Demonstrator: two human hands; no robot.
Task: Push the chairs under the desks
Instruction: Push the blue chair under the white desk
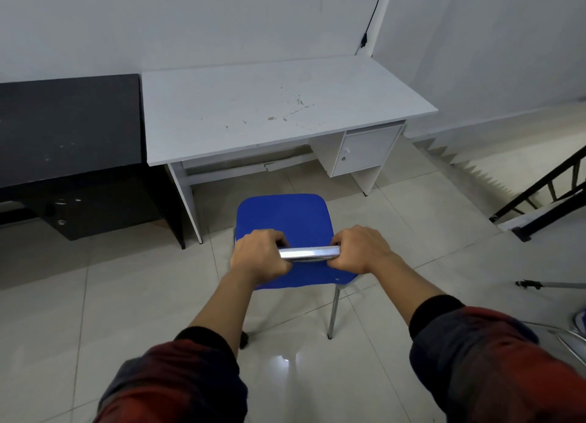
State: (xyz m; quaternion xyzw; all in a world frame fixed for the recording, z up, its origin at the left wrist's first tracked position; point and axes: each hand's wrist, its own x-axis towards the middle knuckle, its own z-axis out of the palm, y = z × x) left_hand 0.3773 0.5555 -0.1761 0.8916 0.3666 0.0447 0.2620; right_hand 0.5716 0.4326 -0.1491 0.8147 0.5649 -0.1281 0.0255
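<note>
Chair with a blue seat stands on the tiled floor, just in front of the white desk and facing its open knee space. It is not yet under the desk; a strip of bare tile lies between the seat's far edge and the desk's front edge.

Both hands wrap the chrome bar that runs across the top of the chair back. The left hand holds the bar's left end and the right hand its right end, fingers curled over and closed tight on the metal. This even, two-ended hold likely keeps the chair from twisting as it is pushed straight ahead. Both arms reach forward, in dark red sleeves.

The knee space sits toward the desk's left side, between its left leg panel and a small cupboard under the right end. The chair lines up roughly with this gap, so a straight push should clear the cupboard.

A black desk touches the white desk's left edge. Part of another chrome chair frame shows at the right edge of the view, and a black stair rail runs beyond the white desk's right end.
</note>
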